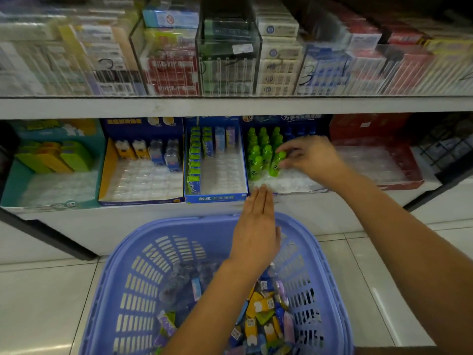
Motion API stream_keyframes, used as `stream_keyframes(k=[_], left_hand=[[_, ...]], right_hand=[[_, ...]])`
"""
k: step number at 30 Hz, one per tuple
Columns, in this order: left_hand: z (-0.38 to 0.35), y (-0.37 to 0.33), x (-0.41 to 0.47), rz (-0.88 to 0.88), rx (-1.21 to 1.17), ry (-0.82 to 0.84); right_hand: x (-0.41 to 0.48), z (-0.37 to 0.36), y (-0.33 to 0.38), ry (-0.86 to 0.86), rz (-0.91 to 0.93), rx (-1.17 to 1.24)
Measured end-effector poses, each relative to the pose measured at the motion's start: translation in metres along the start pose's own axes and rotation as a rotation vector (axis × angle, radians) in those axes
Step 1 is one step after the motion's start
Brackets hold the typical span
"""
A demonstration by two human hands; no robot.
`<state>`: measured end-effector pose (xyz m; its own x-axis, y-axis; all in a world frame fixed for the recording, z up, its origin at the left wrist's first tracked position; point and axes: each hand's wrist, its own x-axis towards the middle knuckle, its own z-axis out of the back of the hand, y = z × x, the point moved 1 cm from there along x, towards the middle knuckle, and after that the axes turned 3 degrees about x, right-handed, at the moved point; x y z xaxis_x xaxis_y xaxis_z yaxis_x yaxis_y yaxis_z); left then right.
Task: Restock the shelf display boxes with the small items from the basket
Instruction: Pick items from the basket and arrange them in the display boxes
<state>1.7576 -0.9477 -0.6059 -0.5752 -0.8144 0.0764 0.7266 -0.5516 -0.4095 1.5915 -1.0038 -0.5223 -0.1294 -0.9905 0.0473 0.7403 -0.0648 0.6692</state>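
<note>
The right hand (311, 160) pinches a green bottle (277, 162) between thumb and fingertips, high on its body. It holds the bottle upright at the right end of the front row in the display box (266, 119) that stands on the lower shelf (153, 221), right of centre. The step in hand looks to be seating this bottle in the clear tray (291, 184) that lines the box. To do it well, bring the bottle straight down with its base square to the pocket, label facing the front edge of the shelf. Let go only once it stands by itself, so the other green bottles (256, 155) just beside it are not knocked over. The picture is blurred here, so whether the base already sits in a pocket cannot be told. The left hand (256, 226) is flat, fingers straight and pressed together, holding nothing. Its tips reach the front edge of the box, probably to steady it against sliding back. The box's front pockets remain bare, so later bottles should fill from the back forward. The rest of the small items (261, 311) lie heaped in the basket (133, 278) on the floor below the shelf's front edge, an easy reach for the free hand.
</note>
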Motion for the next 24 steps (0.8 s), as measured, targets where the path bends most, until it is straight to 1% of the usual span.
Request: stream_keyframes(k=[3, 7, 14, 17, 20, 22, 24], left_hand=[[-0.001, 0.001, 0.000, -0.010, -0.004, -0.040], [0.000, 0.003, 0.002, -0.020, -0.016, -0.054], [0.000, 0.004, 0.005, -0.016, -0.018, -0.031], [-0.002, 0.004, 0.005, -0.012, 0.006, -0.029], [0.002, 0.004, 0.006, -0.018, 0.042, 0.014], [0.008, 0.005, 0.004, -0.028, -0.040, 0.028], [0.013, 0.007, -0.006, -0.003, -0.225, -0.015]], right_hand=[[0.011, -0.003, 0.003, 0.078, 0.051, -0.119], [0.018, 0.000, 0.006, 0.180, 0.050, -0.137], [0.020, -0.008, 0.011, 0.266, 0.067, -0.210], [0.019, -0.013, 0.011, 0.244, 0.035, -0.235], [0.017, -0.012, 0.014, 0.250, 0.006, -0.239], [0.015, -0.009, 0.019, 0.287, 0.001, -0.308], [0.007, -0.010, 0.026, 0.238, 0.059, -0.373]])
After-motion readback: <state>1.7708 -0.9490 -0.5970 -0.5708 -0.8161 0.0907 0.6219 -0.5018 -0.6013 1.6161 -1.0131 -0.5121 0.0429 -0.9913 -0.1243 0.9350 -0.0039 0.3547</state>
